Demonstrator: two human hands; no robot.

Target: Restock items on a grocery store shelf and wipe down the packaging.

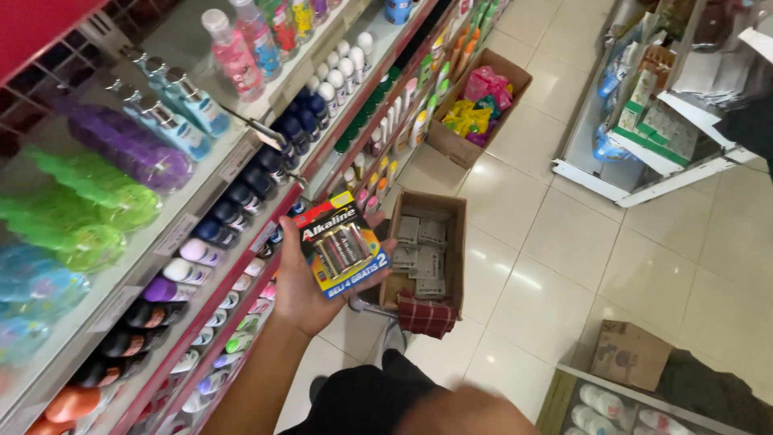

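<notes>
Left hand (pixel 299 292) raised palm-up at mid-frame, fingers curled round the edges of a battery pack (pixel 341 244), gripping it firmly. Flat rectangular card, glossy, black and red with a blue strip along the lower edge, four gold-toned cylinders sealed under a clear blister. Held tilted, just in front of the shelves (pixel 201 193) on the left. Right hand out of view.

Behind the pack, long metal shelving with red price rails, packed tight: dark rounded roll-on bottles (pixel 241 197) with smooth plastic caps, white-capped ones further back, slim clear spray bottles (pixel 173 105) with teal liquid and silver pumps, pink bottles (pixel 237 52) higher up. Nearest the camera, blurred translucent purple and green ribbed packs (pixel 105 177).

Down on the floor (pixel 564 242), an open brown cardboard box (pixel 427 250), matte and creased, holding flat grey packets in rows; a dark red checked cloth (pixel 427 316) draped just at its near corner. Further along the aisle, a second cardboard box (pixel 477 105) filled with crinkly pink and yellow sachets. A small closed carton (pixel 628 354) at lower right, near a low bin of white bottles.

Pale glossy square tiles underfoot, bright ceiling light reflected in patches. White shelving unit (pixel 644 137) across the aisle, stocked with green-and-white boxes.
</notes>
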